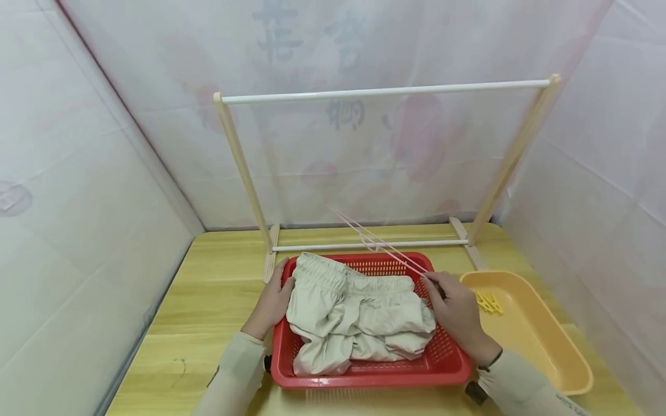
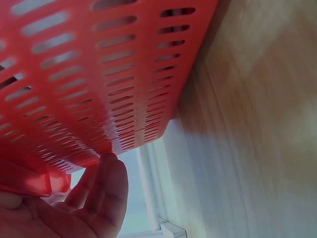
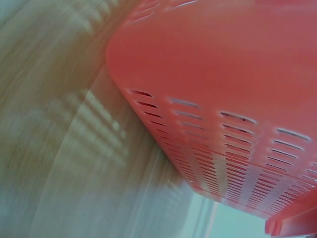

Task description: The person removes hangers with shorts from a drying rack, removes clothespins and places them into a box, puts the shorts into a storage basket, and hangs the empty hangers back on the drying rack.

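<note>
A red plastic basket (image 1: 364, 378) with slotted walls stands on the table, and in it lies a bunched pale grey-green garment with a gathered elastic waistband (image 1: 387, 283). My left hand (image 1: 274, 301) grips the basket's left rim, thumb on top; the left wrist view shows its fingers (image 2: 114, 183) under the rim against the slotted side. At the right rim, my right hand (image 1: 458, 309) pinches one end of a thin pink clothes hanger (image 1: 404, 263), which slants up over the basket's back edge. The right wrist view shows the basket's side (image 3: 208, 74), with that hand out of sight.
Behind the basket stands a wooden rack with a white top rail (image 1: 385, 92) and a low white bar (image 1: 333, 247). To the right, an orange-yellow tray (image 1: 520, 338) holds yellow clothes pegs (image 1: 489, 303). Pale fabric walls (image 1: 130, 219) surround the wooden table (image 1: 192, 312).
</note>
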Available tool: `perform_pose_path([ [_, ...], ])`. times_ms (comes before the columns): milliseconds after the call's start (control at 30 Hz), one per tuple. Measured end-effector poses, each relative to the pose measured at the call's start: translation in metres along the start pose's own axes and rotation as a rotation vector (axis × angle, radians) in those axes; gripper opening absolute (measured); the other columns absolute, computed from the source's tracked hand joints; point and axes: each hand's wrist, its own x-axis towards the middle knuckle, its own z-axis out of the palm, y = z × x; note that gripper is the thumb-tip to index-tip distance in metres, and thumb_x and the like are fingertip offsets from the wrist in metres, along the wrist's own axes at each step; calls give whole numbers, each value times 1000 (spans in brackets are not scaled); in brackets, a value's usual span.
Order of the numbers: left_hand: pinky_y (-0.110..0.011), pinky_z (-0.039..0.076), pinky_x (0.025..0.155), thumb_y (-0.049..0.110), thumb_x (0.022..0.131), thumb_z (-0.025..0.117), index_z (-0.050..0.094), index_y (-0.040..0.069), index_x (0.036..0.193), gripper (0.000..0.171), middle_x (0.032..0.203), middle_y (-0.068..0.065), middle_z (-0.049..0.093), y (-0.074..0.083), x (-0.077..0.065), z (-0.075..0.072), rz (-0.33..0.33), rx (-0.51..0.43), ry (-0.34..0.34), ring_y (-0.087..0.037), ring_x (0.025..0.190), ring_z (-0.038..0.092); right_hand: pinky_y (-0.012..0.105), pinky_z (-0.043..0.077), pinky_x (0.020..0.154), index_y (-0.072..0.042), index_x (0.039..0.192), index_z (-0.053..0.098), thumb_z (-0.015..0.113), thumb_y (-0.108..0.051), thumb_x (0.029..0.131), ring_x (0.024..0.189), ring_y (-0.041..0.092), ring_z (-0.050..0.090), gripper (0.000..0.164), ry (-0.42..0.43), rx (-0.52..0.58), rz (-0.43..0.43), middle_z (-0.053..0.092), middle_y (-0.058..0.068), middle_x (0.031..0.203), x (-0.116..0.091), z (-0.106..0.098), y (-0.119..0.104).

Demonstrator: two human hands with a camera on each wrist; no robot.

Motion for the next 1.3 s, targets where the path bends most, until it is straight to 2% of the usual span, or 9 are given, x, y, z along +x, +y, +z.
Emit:
perform_pose_path([
  [400,-62,37,113,23,111,45,25,15,163,56,159,-24,40,-2,-2,0,-9,-14,9,-43,142,43,18,42,57,-5,97,75,81,1,84,64,8,52,16,-11,2,23,69,1,80,-1,-1,-5],
  [567,-62,38,112,24,111,44,25,16,164,56,159,-24,40,0,-1,0,-8,-21,17,-43,142,44,17,41,58,-7,97,75,79,-2,87,65,7,51,12,-24,3,47,69,0,80,1,-3,-6],
  [833,-62,41,109,26,112,44,23,15,164,57,160,-23,38,2,-2,1,-23,-37,15,-43,141,45,19,44,59,-6,95,76,80,1,85,66,6,55,13,-7,7,7,70,0,80,3,-3,-6],
  [1033,-61,43,108,27,112,43,24,15,164,57,159,-24,40,1,-2,2,-21,-39,18,-43,140,47,18,44,59,-6,95,76,81,1,84,66,6,55,14,-13,15,8,69,-1,80,4,-5,-7],
  [1300,-60,45,107,25,111,44,24,14,164,58,158,-24,41,-5,1,2,-15,-39,11,-42,138,49,12,39,60,-2,103,74,75,5,88,69,9,50,17,-50,80,108,65,1,82,2,-3,-1],
])
